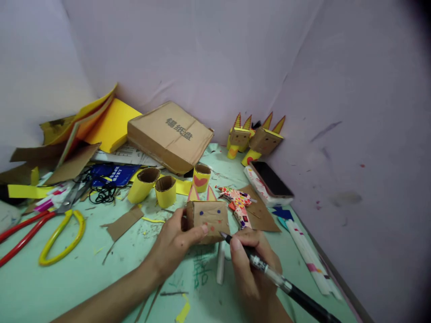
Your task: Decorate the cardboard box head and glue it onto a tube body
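My left hand point(177, 242) grips a small cardboard box head point(220, 213) from its left side, with the thumb on its front. Two blue eye dots, several red marks and two pointed ears point(202, 194) show on the box. In my right hand point(256, 264) is a black pen point(281, 281), its tip at the lower right of the box front; whether it touches cannot be told. Behind the box stand yellow-wrapped cardboard tubes point(165, 197), and one tube point(201, 181) bears a red heart. A white marker point(220, 264) lies below the box.
Red-handled pliers point(28, 233) and yellow-handled scissors point(65, 237) lie left. A large cardboard box point(168, 134) and yellow sheets point(114, 121) stand behind. Two finished-looking cardboard animals point(266, 141) are by the right wall, near a phone point(271, 179). White markers point(311, 260) lie right.
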`<state>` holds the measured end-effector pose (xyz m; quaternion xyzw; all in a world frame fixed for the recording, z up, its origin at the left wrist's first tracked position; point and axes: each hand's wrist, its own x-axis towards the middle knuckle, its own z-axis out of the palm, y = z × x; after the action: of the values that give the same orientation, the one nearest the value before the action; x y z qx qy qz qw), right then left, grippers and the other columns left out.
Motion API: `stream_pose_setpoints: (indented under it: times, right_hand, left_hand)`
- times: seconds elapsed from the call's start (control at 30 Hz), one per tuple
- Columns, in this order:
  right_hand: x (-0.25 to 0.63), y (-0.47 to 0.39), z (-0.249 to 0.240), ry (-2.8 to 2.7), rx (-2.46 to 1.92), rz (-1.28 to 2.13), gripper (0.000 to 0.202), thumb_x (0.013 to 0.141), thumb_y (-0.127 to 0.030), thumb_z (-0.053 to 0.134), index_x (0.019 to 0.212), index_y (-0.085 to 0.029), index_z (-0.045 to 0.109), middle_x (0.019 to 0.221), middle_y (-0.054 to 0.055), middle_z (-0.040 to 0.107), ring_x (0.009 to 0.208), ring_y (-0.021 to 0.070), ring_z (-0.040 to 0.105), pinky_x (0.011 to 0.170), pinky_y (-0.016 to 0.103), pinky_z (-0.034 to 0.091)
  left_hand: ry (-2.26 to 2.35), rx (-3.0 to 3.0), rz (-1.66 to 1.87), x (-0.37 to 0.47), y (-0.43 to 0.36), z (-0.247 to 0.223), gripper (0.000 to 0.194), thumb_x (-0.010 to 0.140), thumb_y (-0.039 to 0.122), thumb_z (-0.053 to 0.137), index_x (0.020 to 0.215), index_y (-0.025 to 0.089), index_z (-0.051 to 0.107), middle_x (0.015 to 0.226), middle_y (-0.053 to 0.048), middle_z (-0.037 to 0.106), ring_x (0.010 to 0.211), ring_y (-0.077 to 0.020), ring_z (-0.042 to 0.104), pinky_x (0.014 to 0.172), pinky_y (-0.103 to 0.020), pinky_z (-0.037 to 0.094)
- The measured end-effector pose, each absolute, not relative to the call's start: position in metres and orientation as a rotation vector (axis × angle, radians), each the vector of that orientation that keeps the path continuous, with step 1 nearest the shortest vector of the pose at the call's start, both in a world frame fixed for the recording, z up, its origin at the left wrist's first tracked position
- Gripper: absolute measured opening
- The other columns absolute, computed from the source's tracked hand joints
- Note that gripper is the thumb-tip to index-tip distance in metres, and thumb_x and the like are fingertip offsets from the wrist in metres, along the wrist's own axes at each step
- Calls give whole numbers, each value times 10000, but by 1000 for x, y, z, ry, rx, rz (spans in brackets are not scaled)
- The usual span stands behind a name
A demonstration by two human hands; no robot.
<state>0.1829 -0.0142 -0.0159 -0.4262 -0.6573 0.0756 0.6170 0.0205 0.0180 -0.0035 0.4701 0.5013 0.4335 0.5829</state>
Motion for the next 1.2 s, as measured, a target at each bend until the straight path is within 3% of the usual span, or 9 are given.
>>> stream_pose_setpoints:
  times: [0.4,1.2]
  right_hand:
    - [184,-17,-16,-1717,-1009,62,123,850,-123,544,785,-225,522,603,-50,572,485,94,562,480,190,426]
    - [180,-15,-13,-1681,-989,47,129,830,-108,557,775,-224,550,584,-52,575,464,94,561,465,179,439]
  left_hand:
    - [1234,1122,1019,19,15,-5,522,698,383,751,1146,156,610,1086,-139,744,1015,-356,680,852,-440,536]
    - [1233,1118,1037,18,15,-5,530,683,387,765,1138,155,622,1040,-142,753,999,-366,680,858,-460,531]
